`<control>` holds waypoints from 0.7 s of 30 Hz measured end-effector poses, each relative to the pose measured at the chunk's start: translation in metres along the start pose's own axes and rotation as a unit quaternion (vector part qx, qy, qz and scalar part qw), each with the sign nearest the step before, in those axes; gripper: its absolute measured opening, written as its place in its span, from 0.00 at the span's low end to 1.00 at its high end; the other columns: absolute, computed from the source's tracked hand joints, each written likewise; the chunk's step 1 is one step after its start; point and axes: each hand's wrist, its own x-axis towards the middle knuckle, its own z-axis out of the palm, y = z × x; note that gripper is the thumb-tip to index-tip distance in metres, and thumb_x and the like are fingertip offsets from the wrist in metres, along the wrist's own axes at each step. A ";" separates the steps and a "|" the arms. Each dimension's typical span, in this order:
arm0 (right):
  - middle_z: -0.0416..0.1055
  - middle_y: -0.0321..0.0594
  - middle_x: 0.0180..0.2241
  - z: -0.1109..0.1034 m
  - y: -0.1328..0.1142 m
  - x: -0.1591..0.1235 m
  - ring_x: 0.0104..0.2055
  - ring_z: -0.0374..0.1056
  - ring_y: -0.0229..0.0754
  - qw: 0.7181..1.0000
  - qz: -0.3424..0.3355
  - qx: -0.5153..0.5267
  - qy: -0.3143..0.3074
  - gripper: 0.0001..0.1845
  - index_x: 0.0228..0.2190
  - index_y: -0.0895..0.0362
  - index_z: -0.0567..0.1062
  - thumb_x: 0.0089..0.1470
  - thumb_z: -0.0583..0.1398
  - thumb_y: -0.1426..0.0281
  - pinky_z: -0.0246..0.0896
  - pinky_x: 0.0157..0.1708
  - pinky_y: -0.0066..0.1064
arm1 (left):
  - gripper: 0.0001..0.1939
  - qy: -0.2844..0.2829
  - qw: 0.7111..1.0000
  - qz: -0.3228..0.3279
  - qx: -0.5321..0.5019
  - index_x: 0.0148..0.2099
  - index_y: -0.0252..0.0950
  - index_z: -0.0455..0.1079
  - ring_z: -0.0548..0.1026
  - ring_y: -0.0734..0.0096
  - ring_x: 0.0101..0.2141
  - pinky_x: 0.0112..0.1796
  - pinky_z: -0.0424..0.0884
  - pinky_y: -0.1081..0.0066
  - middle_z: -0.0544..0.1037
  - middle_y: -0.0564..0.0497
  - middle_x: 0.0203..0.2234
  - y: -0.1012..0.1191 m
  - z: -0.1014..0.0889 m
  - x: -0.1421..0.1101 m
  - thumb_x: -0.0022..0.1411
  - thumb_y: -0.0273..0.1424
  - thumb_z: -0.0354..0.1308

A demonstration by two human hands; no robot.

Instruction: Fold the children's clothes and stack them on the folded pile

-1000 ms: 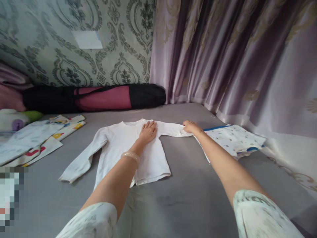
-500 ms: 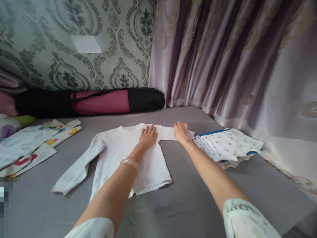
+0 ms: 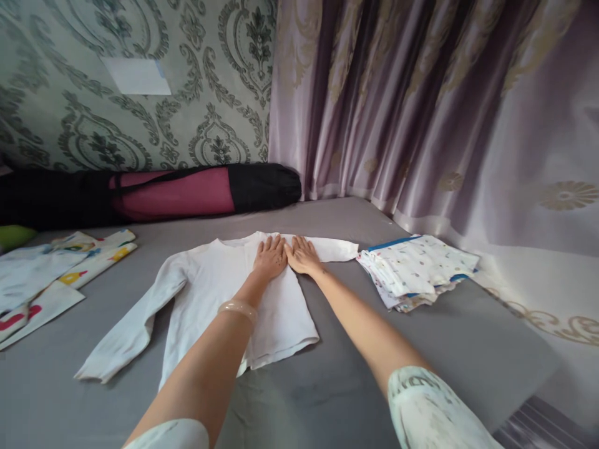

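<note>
A white long-sleeved shirt (image 3: 215, 280) lies spread on the grey bed sheet (image 3: 355, 349), its left-side sleeve slanting toward me and its right-side sleeve stretched out sideways. My left hand (image 3: 270, 255) rests flat on the shirt near the shoulder, fingers extended. Right beside it, my right hand (image 3: 303, 254) lies flat over the top of the right-side sleeve, fingers stretched out. Neither hand grips the cloth. The cuff of that sleeve reaches close to a stack of folded patterned clothes (image 3: 416, 268).
More printed clothes (image 3: 60, 274) lie at the left. A long black and maroon bag (image 3: 178, 192) runs along the patterned wall (image 3: 196, 112). Purple curtains (image 3: 374, 93) hang at the right and back. Part of a green object (image 3: 15, 236) shows at the left edge.
My right hand has moved left along the sleeve from near the cuff to beside my left hand, and its curled fingers are now flat. The view has shifted slightly right.
</note>
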 end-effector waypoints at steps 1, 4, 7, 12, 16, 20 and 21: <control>0.41 0.51 0.68 -0.002 0.007 -0.003 0.70 0.34 0.48 1.000 0.008 -0.012 0.000 0.36 0.65 0.64 0.50 0.66 0.36 0.55 0.28 0.66 0.43 | 0.29 0.007 1.000 -0.002 -0.004 0.70 0.37 0.49 0.46 0.53 0.67 0.63 0.45 0.51 0.50 0.47 0.68 0.001 0.000 0.000 0.69 0.37 0.35; 0.39 0.50 0.69 -0.012 0.029 -0.013 0.70 0.33 0.49 0.998 0.035 -0.042 -0.002 0.35 0.66 0.61 0.49 0.66 0.36 0.55 0.26 0.65 0.50 | 0.29 0.015 1.000 -0.003 -0.004 0.69 0.35 0.50 0.46 0.53 0.66 0.63 0.45 0.52 0.50 0.47 0.68 0.002 0.000 -0.001 0.69 0.38 0.34; 0.39 0.46 0.69 -0.023 0.054 -0.021 0.70 0.32 0.53 0.994 0.085 -0.071 -0.011 0.32 0.66 0.52 0.49 0.66 0.36 0.56 0.26 0.63 0.58 | 0.30 0.011 1.000 -0.003 0.004 0.69 0.33 0.49 0.46 0.53 0.66 0.63 0.45 0.52 0.50 0.47 0.68 0.002 0.000 -0.001 0.69 0.38 0.34; 0.41 0.46 0.69 -0.028 0.080 -0.026 0.70 0.34 0.55 0.984 0.143 -0.109 0.018 0.29 0.66 0.47 0.50 0.66 0.36 0.59 0.27 0.62 0.58 | 0.30 0.014 1.000 -0.003 0.010 0.69 0.34 0.49 0.46 0.54 0.67 0.63 0.44 0.51 0.49 0.47 0.68 0.000 0.003 0.000 0.70 0.39 0.33; 0.43 0.46 0.68 -0.021 0.081 -0.025 0.69 0.36 0.55 0.982 0.142 -0.116 0.040 0.29 0.65 0.46 0.51 0.65 0.36 0.61 0.28 0.62 0.58 | 0.30 -0.005 1.000 0.005 -0.006 0.69 0.33 0.48 0.45 0.52 0.67 0.63 0.43 0.49 0.47 0.45 0.68 0.000 0.001 0.004 0.70 0.39 0.33; 0.41 0.45 0.68 -0.024 0.082 -0.021 0.69 0.36 0.54 0.981 0.151 -0.119 0.020 0.29 0.66 0.45 0.49 0.65 0.36 0.61 0.29 0.62 0.58 | 0.31 -0.051 0.996 0.009 -0.069 0.69 0.28 0.45 0.46 0.54 0.67 0.62 0.47 0.51 0.48 0.39 0.68 -0.006 -0.016 0.000 0.70 0.40 0.34; 0.41 0.45 0.69 -0.027 0.083 -0.020 0.69 0.36 0.54 0.981 0.153 -0.120 0.009 0.29 0.66 0.45 0.49 0.65 0.36 0.60 0.29 0.62 0.58 | 0.32 -0.056 0.995 0.013 -0.081 0.69 0.27 0.45 0.47 0.56 0.66 0.62 0.48 0.53 0.49 0.38 0.67 -0.011 -0.022 -0.006 0.69 0.40 0.35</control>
